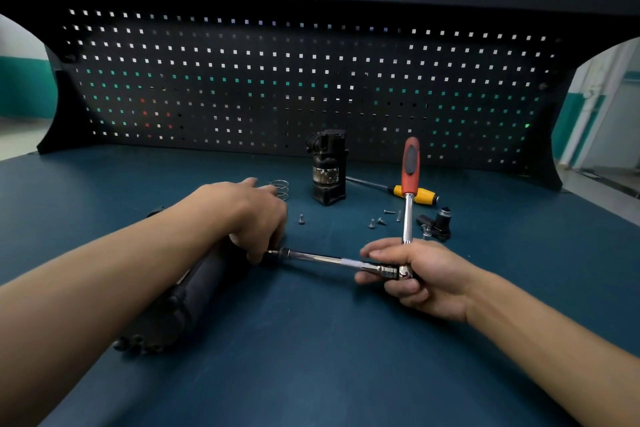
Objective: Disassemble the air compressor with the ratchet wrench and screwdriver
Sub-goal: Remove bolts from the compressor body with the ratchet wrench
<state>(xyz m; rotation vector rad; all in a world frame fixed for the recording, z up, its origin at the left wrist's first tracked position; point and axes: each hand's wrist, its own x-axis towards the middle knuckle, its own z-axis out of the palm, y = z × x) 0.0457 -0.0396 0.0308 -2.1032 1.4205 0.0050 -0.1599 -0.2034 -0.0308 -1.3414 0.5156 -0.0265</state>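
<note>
A black cylindrical compressor body lies on its side on the blue bench, mostly under my left forearm. My left hand grips its far end. My right hand holds the head of the ratchet wrench, whose red and black handle stands upright. A chrome extension bar runs from the ratchet head leftward to the compressor end under my left fingers. A second black compressor part stands upright further back. The yellow-handled screwdriver lies behind the ratchet.
A wire spring lies just past my left hand. Several loose screws and one single screw lie mid-bench. Small black fittings sit right of them. A black pegboard closes the back.
</note>
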